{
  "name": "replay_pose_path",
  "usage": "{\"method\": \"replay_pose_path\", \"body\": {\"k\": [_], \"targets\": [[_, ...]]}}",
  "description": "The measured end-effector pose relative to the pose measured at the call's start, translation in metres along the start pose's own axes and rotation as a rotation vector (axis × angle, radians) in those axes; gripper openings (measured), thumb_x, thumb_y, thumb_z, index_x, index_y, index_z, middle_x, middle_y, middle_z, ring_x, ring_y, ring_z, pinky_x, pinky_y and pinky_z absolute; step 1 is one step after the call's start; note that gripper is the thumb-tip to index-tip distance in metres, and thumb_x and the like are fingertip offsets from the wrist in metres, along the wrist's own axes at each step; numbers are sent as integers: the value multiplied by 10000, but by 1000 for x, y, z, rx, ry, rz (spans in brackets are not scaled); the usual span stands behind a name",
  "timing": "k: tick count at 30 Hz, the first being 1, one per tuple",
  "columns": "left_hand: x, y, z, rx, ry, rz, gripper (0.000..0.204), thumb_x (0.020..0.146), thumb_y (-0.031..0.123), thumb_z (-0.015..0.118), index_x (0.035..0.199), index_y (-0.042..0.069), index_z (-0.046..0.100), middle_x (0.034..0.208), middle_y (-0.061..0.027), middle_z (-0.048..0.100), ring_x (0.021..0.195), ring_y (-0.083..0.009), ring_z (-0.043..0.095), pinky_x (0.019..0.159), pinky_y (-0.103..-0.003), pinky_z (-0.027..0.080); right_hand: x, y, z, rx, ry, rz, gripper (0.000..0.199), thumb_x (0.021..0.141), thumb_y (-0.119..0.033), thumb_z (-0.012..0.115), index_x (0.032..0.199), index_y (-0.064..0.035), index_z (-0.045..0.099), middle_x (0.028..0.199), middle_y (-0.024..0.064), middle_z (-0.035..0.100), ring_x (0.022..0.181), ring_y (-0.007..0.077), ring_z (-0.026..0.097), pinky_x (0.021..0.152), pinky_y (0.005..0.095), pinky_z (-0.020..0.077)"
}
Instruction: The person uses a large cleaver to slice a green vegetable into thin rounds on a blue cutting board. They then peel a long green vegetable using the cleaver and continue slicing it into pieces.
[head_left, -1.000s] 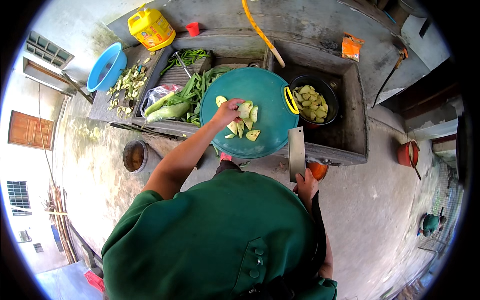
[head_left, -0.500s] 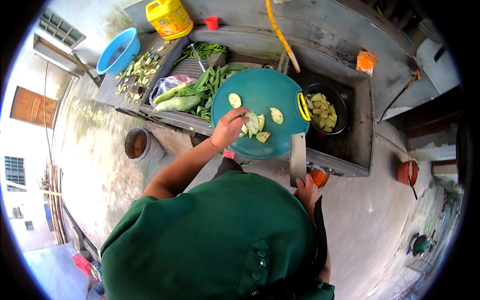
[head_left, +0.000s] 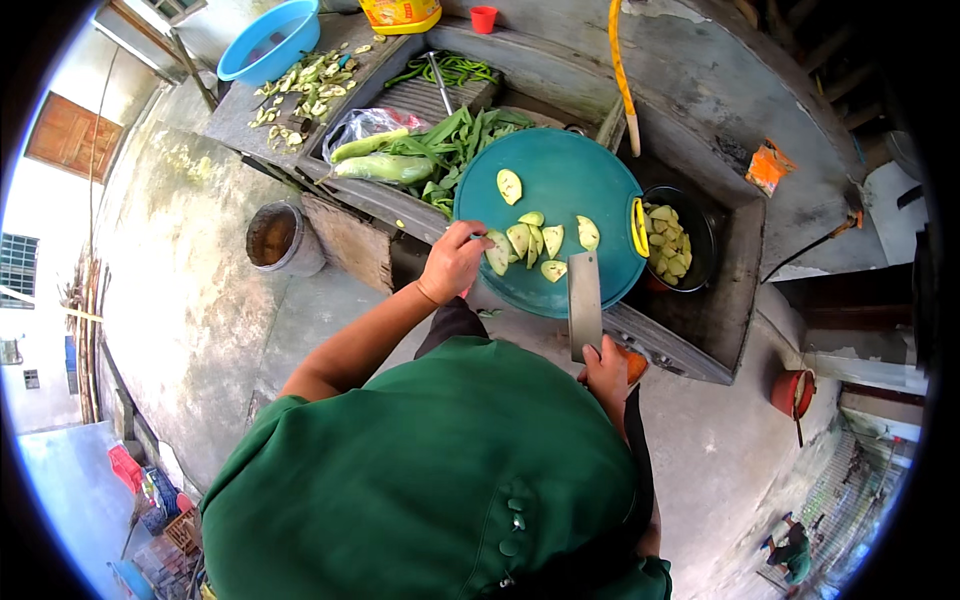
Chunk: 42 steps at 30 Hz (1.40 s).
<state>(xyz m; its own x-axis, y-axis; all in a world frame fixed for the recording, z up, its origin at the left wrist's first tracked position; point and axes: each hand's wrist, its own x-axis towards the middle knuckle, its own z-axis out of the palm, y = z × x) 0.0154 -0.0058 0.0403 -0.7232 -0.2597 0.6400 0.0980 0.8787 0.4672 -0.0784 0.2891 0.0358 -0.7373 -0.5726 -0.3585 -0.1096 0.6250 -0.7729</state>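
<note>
My left hand (head_left: pixel 456 262) is closed at the near left of a round green chopping board (head_left: pixel 552 165), its thumb and fingers pinching the edge of a pale green eggplant slice (head_left: pixel 498 253). Several more pieces lie just right of it, and a single oval piece (head_left: pixel 509 186) lies farther back. In my right hand (head_left: pixel 605 368) is the handle of a cleaver (head_left: pixel 585 300). Its broad blade points away from me, the far end over the board's near right edge. A yellow handle (head_left: pixel 640 228) is on the board's right side.
The board rests across a concrete sink (head_left: pixel 735 330). Right of it stands a black pot (head_left: pixel 708 240) of cut pieces. Leafy greens (head_left: pixel 465 145) and whole eggplants (head_left: pixel 385 167) lie left. A blue basin (head_left: pixel 270 45), a bucket (head_left: pixel 283 238) and an orange packet (head_left: pixel 770 167) are around.
The view has shifted, so the board sits farther right. My left hand has lowered its slice beside the others, and the cleaver has swung left, its blade end moving over the board.
</note>
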Motion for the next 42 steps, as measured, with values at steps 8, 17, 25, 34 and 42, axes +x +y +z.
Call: {"method": "replay_pose_path", "body": {"k": [8,17,25,34,42], "targets": [[45,-23,70,13,-90,-69,259,634,-65,529,861,40,599,871,-100,526,852,-288,521,717,-388,450,-10,7,-6,131,83,39,144,841,-137,487,886,-2,463,553,96,525,410,171,548,381,300,418],[80,33,141,212,-673,59,345,663,267,689,967,142,585,920,-77,507,959,-276,480,773,-393,418,-38,24,-12,129,151,182,181,838,-177,475,873,0,461,585,149,570,447,210,589,411,322,451],[93,-10,139,-454,-541,-562,207,816,163,559,990,51,560,895,-137,597,754,-293,612,645,-331,506,-53,30,-17,201,211,239,197,829,-165,479,904,16,464,612,154,574,454,220,593,412,323,451],[77,-20,65,-1281,-321,-1348,161,864,98,515,983,-11,506,877,-157,603,745,-274,636,645,-334,536,-26,16,-16,151,101,99,180,831,-134,485,925,18,469,629,138,570,435,214,580,422,319,449],[45,-25,35,-1313,-152,-1385,147,840,85,545,939,-21,518,839,-140,604,711,-249,633,625,-318,522,0,2,-4,108,22,-22,175,836,-161,489,863,10,465,584,102,540,428,167,549,393,299,421]]}}
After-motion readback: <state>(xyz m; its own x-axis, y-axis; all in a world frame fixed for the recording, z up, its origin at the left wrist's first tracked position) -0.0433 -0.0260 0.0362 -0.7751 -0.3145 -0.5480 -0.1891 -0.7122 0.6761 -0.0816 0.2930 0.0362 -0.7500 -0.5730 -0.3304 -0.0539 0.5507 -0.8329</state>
